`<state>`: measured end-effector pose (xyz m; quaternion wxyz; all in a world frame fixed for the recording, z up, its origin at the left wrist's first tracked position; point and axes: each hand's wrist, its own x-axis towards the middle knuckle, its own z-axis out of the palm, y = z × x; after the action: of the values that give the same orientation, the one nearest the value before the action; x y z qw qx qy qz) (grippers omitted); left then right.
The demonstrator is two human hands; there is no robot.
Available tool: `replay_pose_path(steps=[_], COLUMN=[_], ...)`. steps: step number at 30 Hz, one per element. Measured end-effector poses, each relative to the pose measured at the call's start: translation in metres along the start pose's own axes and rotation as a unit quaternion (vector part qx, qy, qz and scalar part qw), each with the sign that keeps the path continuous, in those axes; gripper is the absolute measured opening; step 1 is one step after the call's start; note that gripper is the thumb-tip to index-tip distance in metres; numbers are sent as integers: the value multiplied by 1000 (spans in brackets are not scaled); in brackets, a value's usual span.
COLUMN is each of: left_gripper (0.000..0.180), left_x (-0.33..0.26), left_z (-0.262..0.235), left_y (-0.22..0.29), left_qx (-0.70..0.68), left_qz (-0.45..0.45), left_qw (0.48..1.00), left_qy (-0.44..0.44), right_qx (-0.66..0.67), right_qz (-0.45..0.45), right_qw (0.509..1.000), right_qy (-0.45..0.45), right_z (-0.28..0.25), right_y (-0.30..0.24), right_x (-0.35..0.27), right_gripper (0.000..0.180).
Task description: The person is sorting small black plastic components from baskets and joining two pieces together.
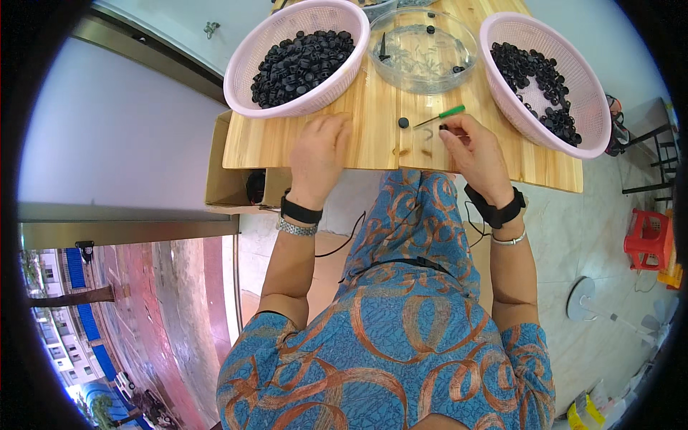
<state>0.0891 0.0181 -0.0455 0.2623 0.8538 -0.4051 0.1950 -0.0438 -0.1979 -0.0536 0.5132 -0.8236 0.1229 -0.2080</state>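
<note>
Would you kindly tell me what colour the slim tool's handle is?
The slim tool's handle is green, showing best in the head view.

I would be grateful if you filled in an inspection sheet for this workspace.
Surface: light wooden table.
Job's things: left pink basket, heaped with small black parts; right pink basket, more sparsely filled; clear round tray between them, holding a few black pieces; loose black cap near the tip of a green-handled screwdriver.
Clutter: cardboard box by the table's left edge.
Left hand: over the near edge, blurred, grip unclear.
Right hand: pinches a small black piece.
Cables: thin black cord near the left wrist.
Surroundings: red stool, right.
</note>
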Motion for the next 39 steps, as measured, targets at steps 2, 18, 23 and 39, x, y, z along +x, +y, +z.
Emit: replay_pose_path(steps=[2,18,23,39], left_gripper=[17,21,17,13], left_x=[5,178,194,202], left_z=[-3,69,98,125], left_y=[21,72,64,59], left_qx=[-84,53,84,114], left_qz=[-20,129,97,84], left_qw=[996,964,945,933], left_qy=[-28,-226,-301,-332], right_qx=[12,285,307,338], right_qz=[9,105,95,82], right_qw=[1000,953,947,937], right_qy=[2,3,0,-25], right_z=[-4,-25,-27,-30], right_y=[3,15,24,27], right_x=[0,-25,-26,-29], right_gripper=[18,16,16,16])
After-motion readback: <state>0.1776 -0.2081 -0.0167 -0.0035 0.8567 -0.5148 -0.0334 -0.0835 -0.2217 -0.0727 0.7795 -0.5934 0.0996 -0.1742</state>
